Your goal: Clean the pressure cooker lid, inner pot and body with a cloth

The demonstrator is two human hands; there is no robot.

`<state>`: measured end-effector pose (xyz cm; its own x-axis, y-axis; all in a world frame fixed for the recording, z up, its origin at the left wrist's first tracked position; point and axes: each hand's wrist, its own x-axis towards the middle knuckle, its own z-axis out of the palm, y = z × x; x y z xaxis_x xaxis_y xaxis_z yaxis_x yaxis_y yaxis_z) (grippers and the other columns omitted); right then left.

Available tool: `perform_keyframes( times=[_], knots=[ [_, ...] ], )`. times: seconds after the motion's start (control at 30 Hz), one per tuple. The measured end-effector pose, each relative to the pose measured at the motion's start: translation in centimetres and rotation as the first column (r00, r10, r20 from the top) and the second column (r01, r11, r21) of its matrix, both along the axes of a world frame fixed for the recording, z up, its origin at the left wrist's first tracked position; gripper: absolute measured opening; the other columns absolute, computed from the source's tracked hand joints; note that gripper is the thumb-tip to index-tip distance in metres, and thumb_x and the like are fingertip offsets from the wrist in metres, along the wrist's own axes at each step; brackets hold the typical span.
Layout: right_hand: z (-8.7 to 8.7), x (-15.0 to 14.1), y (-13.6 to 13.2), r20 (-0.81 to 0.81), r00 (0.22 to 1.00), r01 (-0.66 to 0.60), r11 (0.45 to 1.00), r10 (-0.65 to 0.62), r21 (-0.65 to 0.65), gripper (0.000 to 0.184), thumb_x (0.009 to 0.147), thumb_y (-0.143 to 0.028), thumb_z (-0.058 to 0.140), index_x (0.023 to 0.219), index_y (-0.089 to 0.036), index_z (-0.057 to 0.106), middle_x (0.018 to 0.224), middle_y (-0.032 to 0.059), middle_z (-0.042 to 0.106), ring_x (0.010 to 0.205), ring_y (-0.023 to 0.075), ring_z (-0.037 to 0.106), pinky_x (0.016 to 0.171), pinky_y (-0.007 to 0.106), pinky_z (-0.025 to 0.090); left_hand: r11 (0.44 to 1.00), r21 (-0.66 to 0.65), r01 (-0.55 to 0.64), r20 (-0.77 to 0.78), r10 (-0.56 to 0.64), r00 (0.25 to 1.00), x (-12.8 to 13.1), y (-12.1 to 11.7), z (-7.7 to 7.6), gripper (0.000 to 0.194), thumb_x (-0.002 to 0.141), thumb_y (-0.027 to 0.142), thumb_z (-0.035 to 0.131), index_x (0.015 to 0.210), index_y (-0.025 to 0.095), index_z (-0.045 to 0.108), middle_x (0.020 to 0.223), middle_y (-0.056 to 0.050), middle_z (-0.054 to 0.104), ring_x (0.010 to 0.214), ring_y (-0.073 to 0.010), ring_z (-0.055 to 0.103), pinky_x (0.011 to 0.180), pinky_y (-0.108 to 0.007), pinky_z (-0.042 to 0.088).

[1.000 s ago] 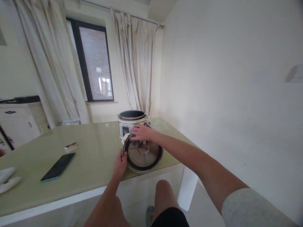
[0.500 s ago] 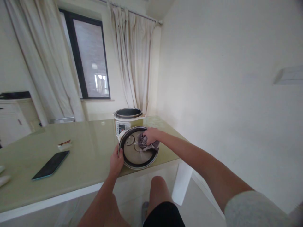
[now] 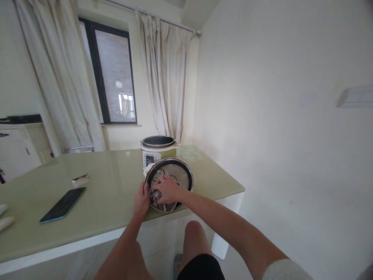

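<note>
The round lid [image 3: 182, 173] of a pressure cooker is tilted up at the table's near edge, its metal inner face and black seal ring towards me. My left hand [image 3: 142, 202] grips its left rim. A crumpled greyish-purple cloth [image 3: 157, 196] is bunched under my right hand [image 3: 167, 189], whose fingers close over it and press it on the lower left of the lid's inner face. Behind the lid stands the cooker body [image 3: 160, 144], white with a control panel, its top uncovered and its dark inner pot showing. The lid hides part of its front.
The green table [image 3: 105, 182] carries a dark phone or tablet [image 3: 62, 205] on the left and a small whitish item [image 3: 80, 179] behind it. White objects [image 3: 6, 222] lie at the far left edge. A wall [image 3: 276, 116] rises to the right.
My right hand has moved the cloth from the lid's right side down to its lower left. My left hand stays on the rim.
</note>
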<state>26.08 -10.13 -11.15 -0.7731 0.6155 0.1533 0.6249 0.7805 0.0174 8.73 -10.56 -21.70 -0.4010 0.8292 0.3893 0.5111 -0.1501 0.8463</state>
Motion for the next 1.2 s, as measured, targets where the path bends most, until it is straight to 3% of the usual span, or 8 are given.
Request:
perform_keyframes(
  times=[0.17,0.33,0.5,0.57,0.67,0.9,1.07,1.2],
  knots=[
    [-1.5,-1.0,0.2,-0.157,0.986,0.061,0.995,-0.048,0.076,0.057,0.084,-0.051,0.076,0.137,-0.033,0.065,0.153,0.0118,0.051,0.138,0.0360,0.048,0.113,0.060,0.042,0.998,0.058,0.014,-0.010,-0.014,1.000,-0.5,0.1,-0.4,0.044,0.104,0.039,0.037,0.132,0.021,0.066,0.121,-0.012,0.078,0.110,-0.0274,0.074,0.100,-0.042,0.057],
    [0.1,1.3,0.2,0.138,0.990,-0.026,0.999,0.022,0.026,0.065,0.077,-0.055,0.082,0.136,-0.033,0.069,0.134,0.0127,0.065,0.124,0.0365,0.061,0.098,0.053,0.056,0.996,0.074,-0.050,0.012,0.050,0.999,-0.2,0.1,-0.4,0.046,0.102,0.036,0.042,0.138,0.019,0.065,0.131,-0.014,0.076,0.120,-0.0289,0.072,0.105,-0.043,0.055],
    [2.7,4.0,0.5,0.365,0.930,-0.009,0.986,-0.052,0.164,0.038,0.082,-0.036,0.083,0.118,-0.025,0.078,0.127,0.0166,0.070,0.119,0.0354,0.064,0.093,0.051,0.057,0.997,0.071,-0.035,0.003,0.035,0.999,0.0,0.2,-0.4,0.049,0.102,0.038,0.042,0.139,0.018,0.065,0.131,-0.016,0.076,0.120,-0.0305,0.072,0.104,-0.044,0.055],
    [3.9,4.6,1.6,0.369,0.923,-0.003,0.957,-0.109,0.290,0.018,0.091,-0.025,0.073,0.107,-0.019,0.080,0.119,0.0163,0.073,0.117,0.0320,0.064,0.097,0.049,0.053,0.997,0.071,-0.021,-0.003,0.021,1.000,-0.1,0.2,-0.5,0.050,0.101,0.040,0.043,0.139,0.017,0.066,0.124,-0.015,0.078,0.112,-0.0302,0.074,0.099,-0.043,0.057],
    [5.7,4.3,4.0,0.341,0.933,-0.059,0.885,-0.115,0.462,0.020,0.099,-0.017,0.061,0.101,-0.016,0.080,0.116,0.0154,0.074,0.119,0.0307,0.060,0.099,0.047,0.049,0.998,0.064,-0.020,0.001,0.020,1.000,-0.2,0.2,-0.6,0.052,0.101,0.042,0.043,0.141,0.016,0.065,0.115,-0.014,0.080,0.102,-0.0286,0.076,0.092,-0.041,0.059],
    [6.6,1.2,7.6,0.411,0.872,-0.469,0.692,0.265,0.549,0.033,0.109,-0.015,0.041,0.126,-0.014,0.069,0.150,0.0155,0.057,0.137,0.0274,0.046,0.111,0.046,0.040,0.997,0.079,-0.009,0.001,0.009,1.000,-0.2,0.0,-0.8,0.055,0.102,0.040,0.041,0.148,0.016,0.060,0.135,-0.015,0.075,0.124,-0.0302,0.071,0.107,-0.044,0.054],
    [5.9,1.8,6.8,0.195,0.981,-0.088,0.864,-0.012,0.496,0.026,0.100,-0.022,0.061,0.124,-0.016,0.068,0.142,0.0181,0.059,0.130,0.0316,0.052,0.101,0.047,0.048,0.997,0.077,-0.008,-0.011,0.009,1.000,0.1,0.0,-0.8,0.052,0.104,0.038,0.039,0.148,0.019,0.060,0.144,-0.015,0.070,0.133,-0.0304,0.065,0.113,-0.046,0.051],
    [6.1,3.9,5.2,0.202,0.951,0.144,0.912,-0.235,0.384,0.034,0.088,-0.028,0.076,0.120,-0.016,0.072,0.140,0.0198,0.062,0.131,0.0347,0.054,0.105,0.051,0.050,0.998,0.035,-0.042,-0.016,0.043,0.999,0.3,0.1,-0.7,0.052,0.104,0.035,0.039,0.148,0.017,0.058,0.145,-0.018,0.068,0.133,-0.0324,0.065,0.113,-0.049,0.051]
  ],
)
